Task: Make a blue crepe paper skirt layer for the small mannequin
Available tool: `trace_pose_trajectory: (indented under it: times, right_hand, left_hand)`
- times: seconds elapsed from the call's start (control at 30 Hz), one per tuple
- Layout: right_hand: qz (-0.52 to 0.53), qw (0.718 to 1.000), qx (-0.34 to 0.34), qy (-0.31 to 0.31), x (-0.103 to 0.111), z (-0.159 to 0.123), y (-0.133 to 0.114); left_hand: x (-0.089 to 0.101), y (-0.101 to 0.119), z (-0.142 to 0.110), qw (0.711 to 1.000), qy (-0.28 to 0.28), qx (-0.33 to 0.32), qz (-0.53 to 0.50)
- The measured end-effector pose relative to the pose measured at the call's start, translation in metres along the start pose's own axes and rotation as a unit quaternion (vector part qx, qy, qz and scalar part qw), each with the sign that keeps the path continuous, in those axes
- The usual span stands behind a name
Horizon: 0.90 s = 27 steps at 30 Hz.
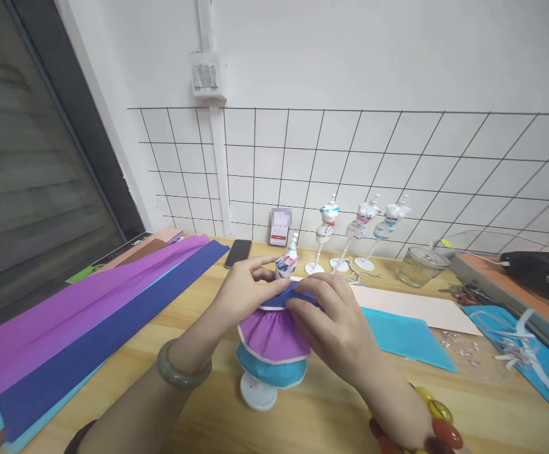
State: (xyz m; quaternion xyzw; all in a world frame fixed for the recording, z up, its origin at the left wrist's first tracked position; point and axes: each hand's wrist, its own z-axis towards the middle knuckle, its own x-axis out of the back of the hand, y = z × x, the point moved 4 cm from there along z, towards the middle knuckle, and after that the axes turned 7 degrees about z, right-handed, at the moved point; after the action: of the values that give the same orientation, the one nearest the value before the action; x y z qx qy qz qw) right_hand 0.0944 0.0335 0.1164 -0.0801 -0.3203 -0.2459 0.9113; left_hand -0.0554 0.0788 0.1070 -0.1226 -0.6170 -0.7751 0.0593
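Observation:
A miniature dress form [287,263] stands on a round white base [258,392] in front of me, tilted slightly. Its layered skirt has a dark blue top tier [274,299], a purple gathered tier [274,334] and a turquoise bottom tier [271,369], edged in white. My left hand [241,290] is closed around the form's waist, its thumb at the upper edge of the blue tier. With fingers bent, my right hand [338,321] pinches the blue tier from the right; its thumb is hidden.
Purple sheets [94,284] and dark blue sheets [113,340] lie at left. Behind are a dark phone [238,253], a propped phone [279,228], three dress forms [328,221] and a glass jar [423,266]. Turquoise pieces [404,337], clear beads [461,347] and white ribbon [539,372] lie right.

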Motion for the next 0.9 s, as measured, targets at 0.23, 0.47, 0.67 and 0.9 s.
trace_pose_trajectory:
  times: [0.23,0.47,0.67,0.9]
  right_hand:
    - [0.023,0.997,0.063,0.025,0.004,-0.006,-0.008]
    - [0.002,0.998,0.061,0.021,-0.002,-0.008,-0.009]
    - [-0.002,0.997,0.073,0.011,-0.005,-0.002,-0.015]
    - [0.037,0.995,0.092,0.005,-0.007,-0.004,-0.02]
  left_hand:
    - [0.005,-0.004,0.002,0.999,0.026,0.013,-0.024]
    - [0.005,0.0,0.002,0.998,0.048,0.026,-0.042]
    - [-0.001,0.001,-0.001,0.998,0.058,0.002,0.004]
    - [0.0,0.002,-0.002,0.997,0.073,-0.008,0.017]
